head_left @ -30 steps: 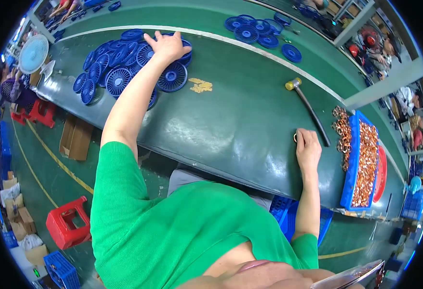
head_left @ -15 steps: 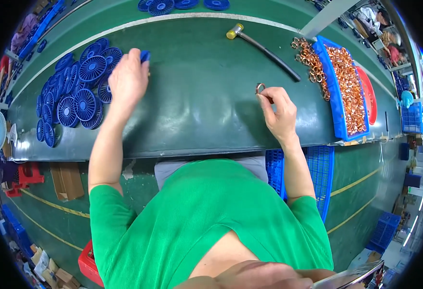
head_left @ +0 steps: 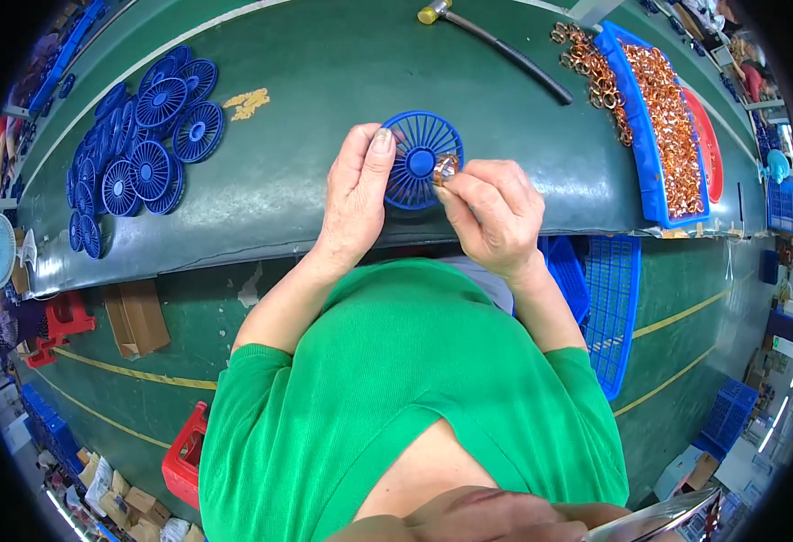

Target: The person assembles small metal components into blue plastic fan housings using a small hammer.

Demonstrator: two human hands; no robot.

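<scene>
My left hand grips the left rim of a round blue plastic grille with radial spokes and a solid hub. Pinched between the thumb and fingers of my right hand is a shiny copper-coloured ring. The ring is over the right side of the grille, beside the hub; whether they touch I cannot tell. A heap of similar blue grilles lies at the left of the green table.
A hammer with a yellow head lies at the back. Right of it are loose copper rings and a blue tray full of them, with a red basin behind. Yellowish bits sit near the heap.
My left hand has moved right from the heap, bringing a blue grille to the middle. My right hand has moved left and nearer with the ring, meeting the grille. The view has shifted slightly.
</scene>
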